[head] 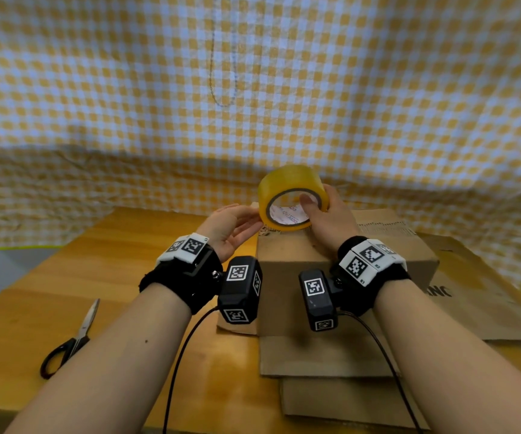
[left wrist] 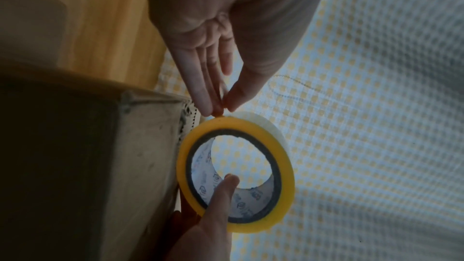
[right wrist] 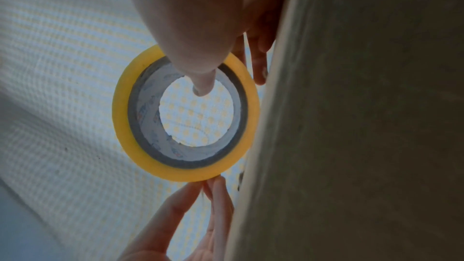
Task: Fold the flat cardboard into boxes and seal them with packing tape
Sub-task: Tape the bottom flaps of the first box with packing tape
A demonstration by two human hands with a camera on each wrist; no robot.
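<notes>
A yellow roll of packing tape (head: pixel 287 180) is held upright above the far edge of a folded cardboard box (head: pixel 293 296). My right hand (head: pixel 322 211) grips the roll, thumb inside the core and fingers round the outside. In the right wrist view the thumb (right wrist: pixel 200 86) hooks into the roll (right wrist: pixel 121 118) beside the box wall (right wrist: pixel 351 126). My left hand (head: pixel 254 216) pinches at the roll's left rim. The left wrist view shows thumb and fingertips (left wrist: pixel 208 106) meeting on a small nub of tape at the roll's edge (left wrist: pixel 287 166), next to the box corner (left wrist: pixel 140 156).
The box stands on flat cardboard sheets (head: pixel 325 358), with more sheets at the right (head: pixel 484 305). Scissors (head: pixel 74 339) lie shut on the wooden table (head: pixel 112 277) at the left. A yellow checked cloth (head: pixel 253 89) hangs behind.
</notes>
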